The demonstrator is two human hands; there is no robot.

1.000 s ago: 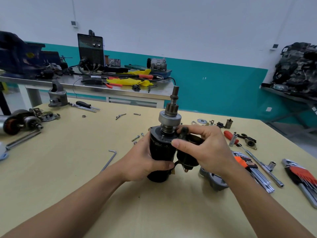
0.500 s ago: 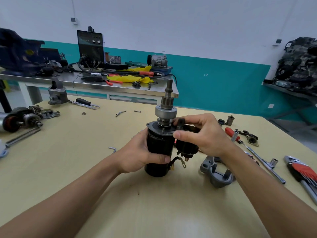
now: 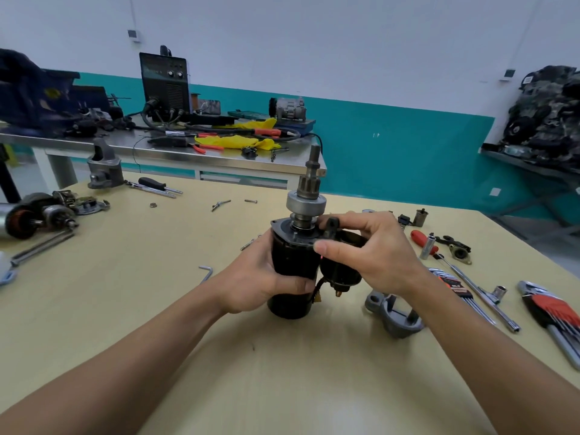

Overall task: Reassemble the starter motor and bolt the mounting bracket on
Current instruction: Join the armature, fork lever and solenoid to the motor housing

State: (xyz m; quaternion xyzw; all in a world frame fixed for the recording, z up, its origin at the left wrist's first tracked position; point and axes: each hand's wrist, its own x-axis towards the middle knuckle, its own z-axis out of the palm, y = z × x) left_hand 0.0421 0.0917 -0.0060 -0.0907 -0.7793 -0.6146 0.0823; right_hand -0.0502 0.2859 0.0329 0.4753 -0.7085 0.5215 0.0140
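Note:
The black starter motor body (image 3: 293,268) stands upright on the wooden table (image 3: 125,293), its pinion gear and shaft (image 3: 309,183) pointing up. My left hand (image 3: 254,277) wraps around the body from the left. My right hand (image 3: 373,249) grips the black solenoid (image 3: 340,273) pressed against the motor's right side, thumb on its upper end by the fork lever (image 3: 332,226). A grey cast mounting bracket (image 3: 395,315) lies on the table just right of the motor, under my right wrist.
Hex key sets (image 3: 552,312), a socket extension bar (image 3: 480,291) and a red-handled screwdriver (image 3: 422,241) lie at the right. An L-shaped hex key (image 3: 205,273) and loose bolts (image 3: 221,204) lie left of centre. Another dismantled starter (image 3: 34,215) sits at the far left.
The motor and both hands sit slightly higher and farther from me in view; the grey bracket shows more fully beside the motor. My grips are unchanged.

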